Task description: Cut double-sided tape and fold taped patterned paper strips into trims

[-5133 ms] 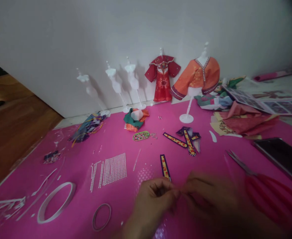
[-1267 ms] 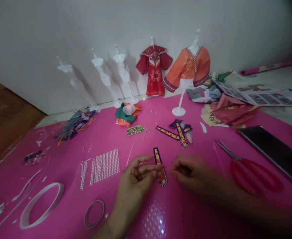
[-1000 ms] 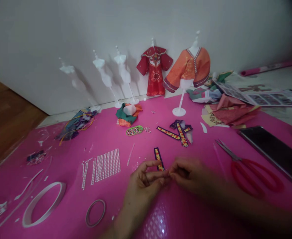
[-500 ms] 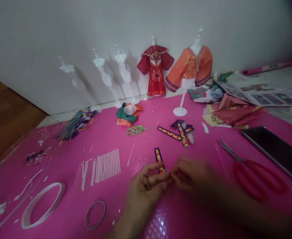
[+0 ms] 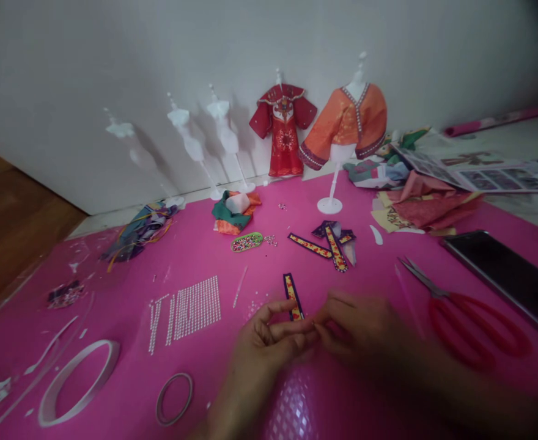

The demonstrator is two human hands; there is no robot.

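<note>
Low over the pink mat, my left hand (image 5: 266, 345) is closed, thumb pressed against the forefinger. My right hand (image 5: 354, 321) pinches at the left fingertips; it is slightly blurred. Whatever lies between the fingers is too small to make out. Just behind the left fingers lies a yellow-and-red patterned trim strip (image 5: 290, 287) with a dark border, its near end partly covered by the hand. More such strips (image 5: 335, 247) lie crossed beyond it on dark fabric. A sheet of stick-on pearls (image 5: 198, 308) is left of my left hand.
Red-handled scissors (image 5: 468, 324) and a phone (image 5: 502, 281) lie at right. Tape rolls (image 5: 80, 382) are front left. A green bead dish (image 5: 247, 242) sits mid-mat. At the back stand white doll mannequins (image 5: 225, 125), a red robe (image 5: 285, 137) and an orange jacket (image 5: 370, 116).
The view has shifted slightly. Both hands stay together at the fingertips, the right hand's fingers having moved a little against the left. Nothing on the mat has visibly moved.
</note>
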